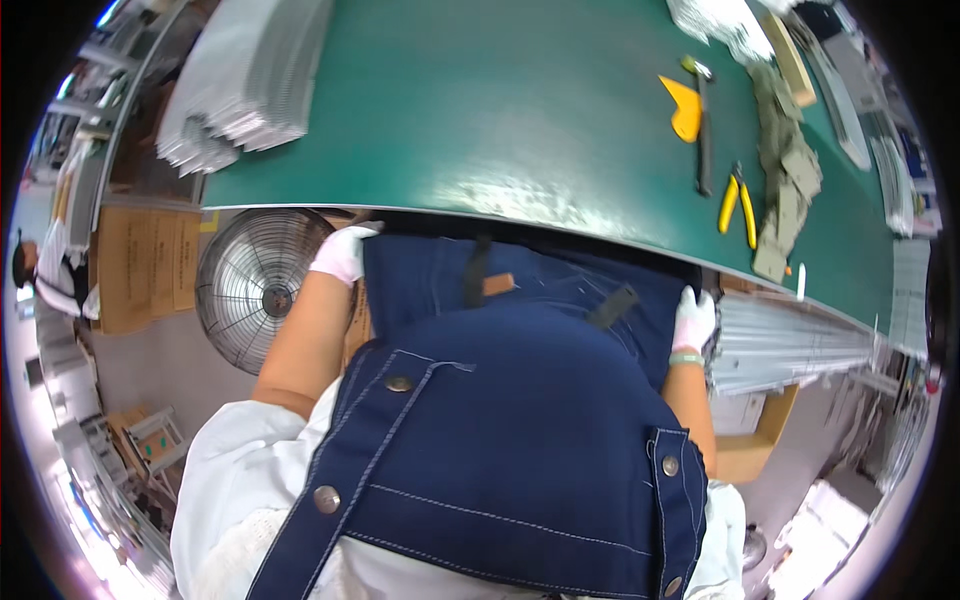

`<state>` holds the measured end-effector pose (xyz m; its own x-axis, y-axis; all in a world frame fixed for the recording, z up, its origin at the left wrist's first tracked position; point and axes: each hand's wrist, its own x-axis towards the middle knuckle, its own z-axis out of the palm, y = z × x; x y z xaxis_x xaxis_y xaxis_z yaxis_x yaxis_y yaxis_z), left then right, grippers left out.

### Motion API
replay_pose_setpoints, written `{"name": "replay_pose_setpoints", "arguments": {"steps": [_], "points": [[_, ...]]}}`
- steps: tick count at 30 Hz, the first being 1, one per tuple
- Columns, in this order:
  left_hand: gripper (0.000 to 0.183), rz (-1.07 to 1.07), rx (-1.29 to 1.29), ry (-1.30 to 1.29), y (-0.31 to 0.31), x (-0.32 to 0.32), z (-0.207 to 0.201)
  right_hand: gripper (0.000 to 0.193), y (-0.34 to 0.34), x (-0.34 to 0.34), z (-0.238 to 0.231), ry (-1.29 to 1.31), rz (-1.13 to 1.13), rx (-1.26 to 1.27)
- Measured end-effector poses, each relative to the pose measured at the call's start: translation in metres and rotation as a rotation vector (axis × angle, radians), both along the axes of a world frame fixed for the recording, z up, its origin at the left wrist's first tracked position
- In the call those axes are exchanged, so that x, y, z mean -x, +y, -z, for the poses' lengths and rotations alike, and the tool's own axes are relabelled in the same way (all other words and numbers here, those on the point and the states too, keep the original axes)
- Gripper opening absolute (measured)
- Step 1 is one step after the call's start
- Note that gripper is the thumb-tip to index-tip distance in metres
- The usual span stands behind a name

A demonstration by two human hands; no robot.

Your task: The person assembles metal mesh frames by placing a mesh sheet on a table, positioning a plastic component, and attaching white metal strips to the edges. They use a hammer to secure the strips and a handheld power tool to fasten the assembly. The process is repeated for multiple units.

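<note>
Both of my hands wear pale gloves and are below the near edge of the green worktable (480, 120), one at each side of my navy apron (510, 400). My left hand (343, 252) curls at the left end of a black strip-like thing (520, 236) between apron and table. My right hand (694, 322) is closed near its right end, by the apron's edge. The apron hides most of the black thing, so its kind cannot be made out. Both hands' fingers are partly hidden.
On the table lie a hammer (704, 130), yellow-handled pliers (738, 207), a flat yellow piece (684, 108) and a grey-green pouch strap (785, 180). Stacked silvery sheets (245, 80) stand at far left. A floor fan (262, 290) and cardboard boxes (148, 265) are left; long silvery pieces (785, 340) right.
</note>
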<state>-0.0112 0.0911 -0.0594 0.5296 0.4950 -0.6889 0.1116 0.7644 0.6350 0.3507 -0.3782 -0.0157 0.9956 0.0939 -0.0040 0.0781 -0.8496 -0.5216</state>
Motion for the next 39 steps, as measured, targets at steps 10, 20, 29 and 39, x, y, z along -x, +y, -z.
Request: {"name": "replay_pose_setpoints", "arguments": {"steps": [10,20,29,39], "points": [[0.053,1.220,-0.930,0.843,-0.012,-0.027,-0.134,0.041,-0.013,0.014,-0.081,0.549,0.069,0.040],[0.078,0.279,-1.584,1.327,0.208,0.053,-0.289,0.030,0.103,0.034,-0.160,0.324,-0.894,0.007],[0.060,0.358,-1.185,1.281,0.228,0.040,-0.300,0.039,0.056,0.018,-0.141,1.042,-0.691,0.009],[0.048,0.240,-1.265,1.649,0.216,0.021,-0.331,0.037,0.070,0.004,-0.151,0.761,-1.223,-0.197]]}}
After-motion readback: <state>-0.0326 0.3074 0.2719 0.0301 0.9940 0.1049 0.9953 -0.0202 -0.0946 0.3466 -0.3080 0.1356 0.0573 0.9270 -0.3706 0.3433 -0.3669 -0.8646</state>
